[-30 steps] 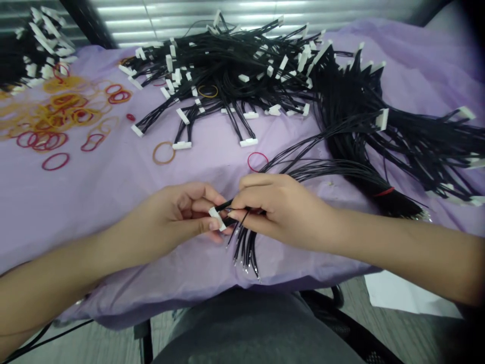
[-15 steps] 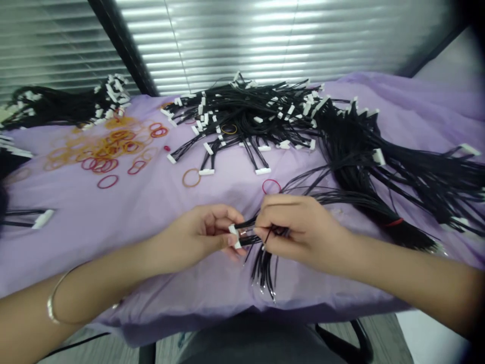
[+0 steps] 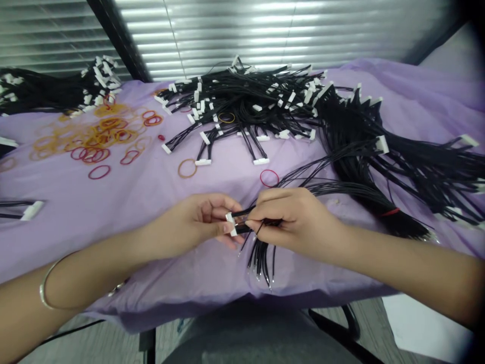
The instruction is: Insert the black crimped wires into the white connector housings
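Between the thumb and fingers of my left hand [image 3: 206, 220] is a white plastic connector [image 3: 231, 224] with black wires running out to the right. My right hand [image 3: 291, 215] pinches a black wire close to the connector's wire side, thumb and forefinger together. Its fingertips partly hide the wire end. Below my right hand hangs a bunch of loose black wires [image 3: 261, 258] with small shiny metal ends. More black wires trail from behind this hand to the right.
A purple cloth [image 3: 159, 273] covers the table. Black wire harnesses [image 3: 242, 101] with white connectors lie piled at the back. Rubber bands [image 3: 102, 134] are scattered at left. A wire bundle [image 3: 364, 202] tied with a red band lies at right. Blinds [image 3: 227, 30] hang behind.
My right fingertips have come slightly closer to the white connector. The whole view has shifted a little, so everything appears slightly higher. Both hands keep their hold.
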{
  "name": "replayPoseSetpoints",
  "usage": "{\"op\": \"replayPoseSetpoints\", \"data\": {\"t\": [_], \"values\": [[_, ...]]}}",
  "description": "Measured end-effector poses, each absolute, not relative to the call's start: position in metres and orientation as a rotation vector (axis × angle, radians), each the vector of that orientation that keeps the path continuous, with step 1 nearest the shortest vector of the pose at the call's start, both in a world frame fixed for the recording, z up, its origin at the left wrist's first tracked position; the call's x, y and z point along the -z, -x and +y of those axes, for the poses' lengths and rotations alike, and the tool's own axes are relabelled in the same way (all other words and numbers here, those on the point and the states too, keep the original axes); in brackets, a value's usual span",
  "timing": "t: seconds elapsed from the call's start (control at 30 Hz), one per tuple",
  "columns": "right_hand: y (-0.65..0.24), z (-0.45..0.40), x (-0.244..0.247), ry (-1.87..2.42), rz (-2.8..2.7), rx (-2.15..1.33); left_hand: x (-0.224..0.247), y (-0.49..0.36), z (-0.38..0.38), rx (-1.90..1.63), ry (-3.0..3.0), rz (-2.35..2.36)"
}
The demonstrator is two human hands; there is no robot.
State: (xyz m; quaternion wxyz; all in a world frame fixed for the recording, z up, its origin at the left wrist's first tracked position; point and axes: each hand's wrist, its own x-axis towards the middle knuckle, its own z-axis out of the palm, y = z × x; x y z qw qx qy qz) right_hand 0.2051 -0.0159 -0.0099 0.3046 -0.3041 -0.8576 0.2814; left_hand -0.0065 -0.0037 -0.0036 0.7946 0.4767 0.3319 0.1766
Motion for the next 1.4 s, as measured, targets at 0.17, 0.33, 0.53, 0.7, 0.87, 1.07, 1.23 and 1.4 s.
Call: {"op": "replayPoseSetpoints", "data": {"t": [0.17, 0.33, 0.53, 0.7, 0.87, 1.07, 1.23, 1.4], "values": [[-0.204, -0.017, 0.011, 0.753, -2.329, -0.580, 0.000, 0.005, -0.002, -0.357, -1.066, 0.735], [-0.207, -0.015, 0.008, 0.726, -2.410, -0.594, 0.003, 0.005, -0.002, -0.344, -1.076, 0.743], [-0.207, -0.012, 0.010, 0.582, -2.477, -0.398, 0.003, 0.005, -0.004, -0.383, -1.085, 0.716], [-0.202, -0.013, 0.012, 0.519, -2.528, -0.271, 0.002, 0.003, -0.005, -0.380, -1.091, 0.732], [-0.201, -0.018, 0.005, 0.718, -2.438, -0.168, 0.001, 0.003, -0.004, -0.378, -1.056, 0.763], [-0.205, -0.029, 0.001, 0.566, -2.346, -0.129, 0.003, 0.007, 0.000, -0.572, -0.825, 0.855], [-0.205, -0.028, 0.006, 0.485, -2.634, -0.607, 0.001, 0.007, 0.003, -0.614, -0.759, 0.843], [-0.219, -0.018, -0.010, 0.604, -2.618, -0.621, 0.002, 0.007, 0.004, -0.626, -0.789, 0.853]]}}
